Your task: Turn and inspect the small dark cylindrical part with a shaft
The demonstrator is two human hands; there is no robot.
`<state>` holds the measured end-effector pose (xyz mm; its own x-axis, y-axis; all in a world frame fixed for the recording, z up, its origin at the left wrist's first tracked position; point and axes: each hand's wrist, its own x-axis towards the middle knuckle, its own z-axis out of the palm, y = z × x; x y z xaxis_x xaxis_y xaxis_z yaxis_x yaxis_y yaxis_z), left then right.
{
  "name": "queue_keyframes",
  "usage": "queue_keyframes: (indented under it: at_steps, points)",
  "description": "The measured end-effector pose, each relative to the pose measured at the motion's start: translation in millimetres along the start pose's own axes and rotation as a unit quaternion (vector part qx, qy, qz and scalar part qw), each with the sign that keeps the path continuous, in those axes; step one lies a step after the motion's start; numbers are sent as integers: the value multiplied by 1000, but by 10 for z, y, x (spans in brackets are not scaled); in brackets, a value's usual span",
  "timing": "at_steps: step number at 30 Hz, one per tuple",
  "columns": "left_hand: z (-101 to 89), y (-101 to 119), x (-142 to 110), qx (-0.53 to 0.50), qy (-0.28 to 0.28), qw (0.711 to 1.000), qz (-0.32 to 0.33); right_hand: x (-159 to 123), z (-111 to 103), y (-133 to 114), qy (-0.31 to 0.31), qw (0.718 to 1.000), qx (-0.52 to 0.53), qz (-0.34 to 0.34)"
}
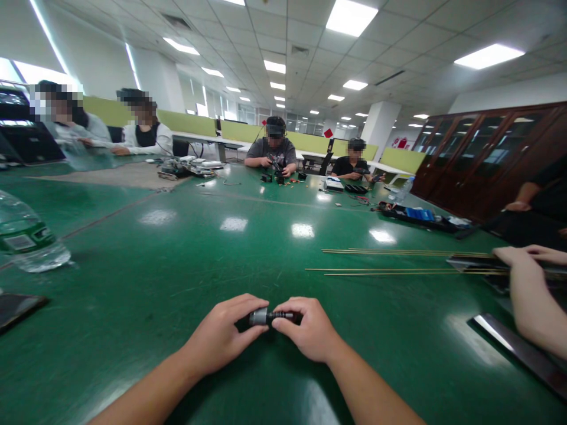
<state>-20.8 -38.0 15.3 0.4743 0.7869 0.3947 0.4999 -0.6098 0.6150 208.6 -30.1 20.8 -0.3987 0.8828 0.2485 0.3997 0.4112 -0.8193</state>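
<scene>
A small dark cylindrical part (271, 317) with a grey band lies crosswise just above the green table (199, 260), held from both ends. My left hand (221, 336) grips its left end with thumb and curled fingers. My right hand (308, 330) pinches its right, thinner end. Both forearms reach in from the bottom edge.
A water bottle (26, 239) lies at the left, a dark phone (18, 310) below it. Thin brass rods (398, 262) lie to the right, near another person's arm (531, 301) and a dark tray (522, 351). Several people work at the far side among small parts.
</scene>
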Motion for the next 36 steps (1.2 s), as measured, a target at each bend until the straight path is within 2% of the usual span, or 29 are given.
queue_keyframes:
  at_steps: [36]
  points:
    - [-26,-12,0,4,13,1000,7,-2,-24,-37,5,1000,1,12]
